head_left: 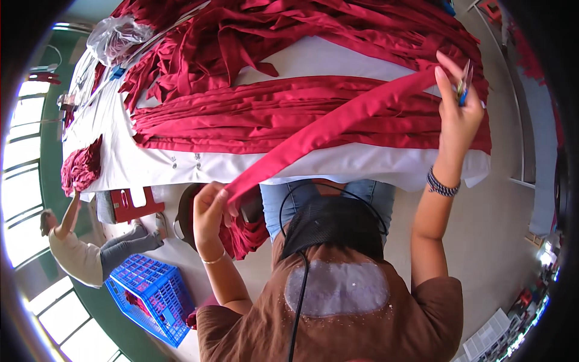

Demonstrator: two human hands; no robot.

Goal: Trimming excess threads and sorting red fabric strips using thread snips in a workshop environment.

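Observation:
A long dark-red fabric strip (329, 130) is stretched slantwise between my two hands, above the table. Its near-left end is pinched in my left hand (211, 214), just off the table's front edge. The far-right end sits between the thumb and fingers of my right hand (459, 102). That same hand also carries a small pair of thread snips (464, 87) with a blue handle, its metal blades pointing up. Beneath the strip, a flat row of similar red strips (253, 117) lies side by side along the white-covered table (301, 60).
More red strips (211, 51) are heaped at the back, near a clear plastic bag (114, 39). At the far left another person (78, 253) holds a red fabric bundle (82, 164). A blue crate (151, 298) and a red stool (136, 205) stand on the floor there.

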